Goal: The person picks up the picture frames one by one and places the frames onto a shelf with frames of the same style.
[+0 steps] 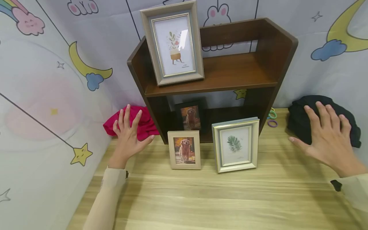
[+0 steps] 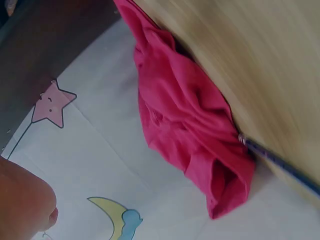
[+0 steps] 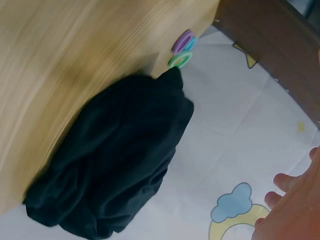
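Observation:
In the head view my left hand (image 1: 127, 140) is spread above the table, left of the shelf and nearest to a crumpled pink cloth (image 1: 146, 123). My right hand (image 1: 330, 137) spreads its fingers on the far right, in front of a black cloth (image 1: 299, 115). Neither hand holds anything. Between them stands a dark brown two-tier shelf (image 1: 230, 70). A large picture frame (image 1: 175, 48) with a potted plant print leans on its upper tier. On the table before it stand a small dog photo frame (image 1: 185, 150) and a silver-gold leaf frame (image 1: 237, 145).
A dark-edged dog photo frame (image 1: 190, 117) sits in the shelf's lower tier. Coloured rings (image 1: 272, 123) lie between shelf and black cloth. A pen-like dark stick (image 2: 280, 162) touches the pink cloth in the left wrist view. Printed fabric (image 1: 51, 86) hangs behind and at left.

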`<state>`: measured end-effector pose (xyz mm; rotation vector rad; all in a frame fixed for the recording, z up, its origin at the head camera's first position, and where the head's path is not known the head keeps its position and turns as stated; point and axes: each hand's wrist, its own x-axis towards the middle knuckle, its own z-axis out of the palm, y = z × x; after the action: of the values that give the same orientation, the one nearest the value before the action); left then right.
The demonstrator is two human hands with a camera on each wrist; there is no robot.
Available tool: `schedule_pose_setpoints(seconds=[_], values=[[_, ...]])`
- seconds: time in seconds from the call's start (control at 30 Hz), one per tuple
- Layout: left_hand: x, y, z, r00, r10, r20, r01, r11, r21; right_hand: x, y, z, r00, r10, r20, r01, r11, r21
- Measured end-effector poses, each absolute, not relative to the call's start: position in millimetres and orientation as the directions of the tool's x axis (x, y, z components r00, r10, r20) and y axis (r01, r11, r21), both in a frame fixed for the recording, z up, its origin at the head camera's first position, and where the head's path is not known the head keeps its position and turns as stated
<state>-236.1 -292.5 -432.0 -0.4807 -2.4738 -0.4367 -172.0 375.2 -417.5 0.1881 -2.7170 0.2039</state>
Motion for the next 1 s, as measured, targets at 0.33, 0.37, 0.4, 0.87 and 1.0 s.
schedule_pose_setpoints(seconds=[0.33,0.37,0.4,0.87,1.0], values=[[-243.3,-284.5,-439.5,-0.769,0.261,0.584,0.53,0.771,0.353,-172.8,369.8,-418.7,-0.846,-0.123,0.519,-0.28,0.93,-0.237],[-243.9,-284.1,-440.6,-0.771,0.267,0.578,0.538,0.758,0.369,-173.0,369.1,-419.0,-0.837,-0.134,0.53,-0.306,0.918,-0.252],[-244.3,-283.7,-441.6,-0.773,0.271,0.573,0.544,0.748,0.381,-173.1,368.0,-419.6,-0.831,-0.144,0.537,-0.331,0.904,-0.269],[-247.0,-273.7,-448.3,-0.815,0.305,0.493,0.574,0.545,0.611,-172.3,348.0,-428.1,-0.74,-0.229,0.633,-0.612,0.62,-0.491],[-247.5,-268.0,-453.8,-0.84,0.322,0.437,0.542,0.54,0.643,-167.9,343.5,-429.6,-0.751,-0.226,0.62,-0.614,0.584,-0.531]])
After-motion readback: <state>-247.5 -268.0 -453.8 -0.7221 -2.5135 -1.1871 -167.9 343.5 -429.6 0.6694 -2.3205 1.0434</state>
